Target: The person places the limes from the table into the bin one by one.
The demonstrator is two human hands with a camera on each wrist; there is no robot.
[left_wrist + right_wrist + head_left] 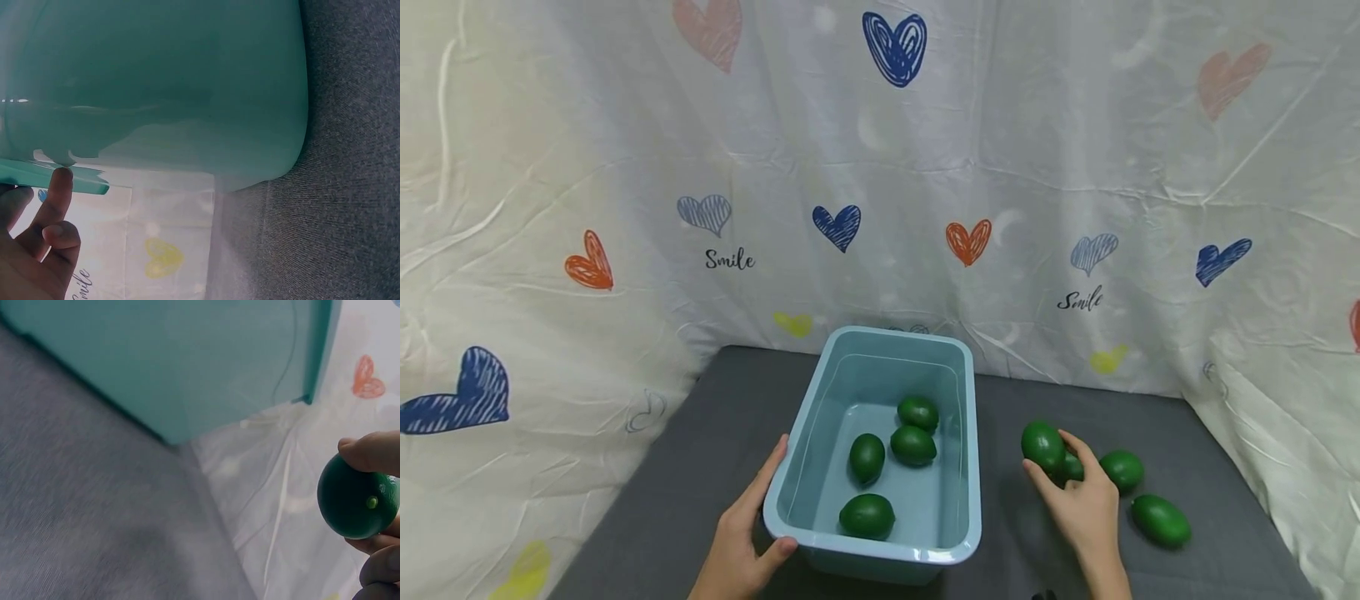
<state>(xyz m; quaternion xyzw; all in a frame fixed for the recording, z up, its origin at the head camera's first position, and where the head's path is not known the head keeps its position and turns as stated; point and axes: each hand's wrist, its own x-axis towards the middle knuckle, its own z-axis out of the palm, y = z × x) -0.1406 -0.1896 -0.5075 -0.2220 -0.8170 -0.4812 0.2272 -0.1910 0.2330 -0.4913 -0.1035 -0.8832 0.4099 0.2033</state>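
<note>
My right hand (pixel 1086 500) pinches a green lime (pixel 1042 445) between thumb and fingers, right of the light blue plastic bin (pixel 976 467). In the right wrist view the held lime (pixel 350 500) shows its small pale stem end, raised above the grey cloth. My left hand (pixel 741 529) holds the bin's near left corner, thumb at the near rim and fingers along the left side. The left wrist view shows its fingers (pixel 59 194) touching under the rim. Several limes (pixel 867 517) lie apart or touching on the bin's floor.
Three more limes rest on the grey cloth (pixel 1000 517): one partly hidden behind the right hand (pixel 1070 469), a second (pixel 1122 471) beside it, and a third (pixel 1161 521) nearer. A white curtain (pixel 895 150) with printed hearts hangs behind and around the table.
</note>
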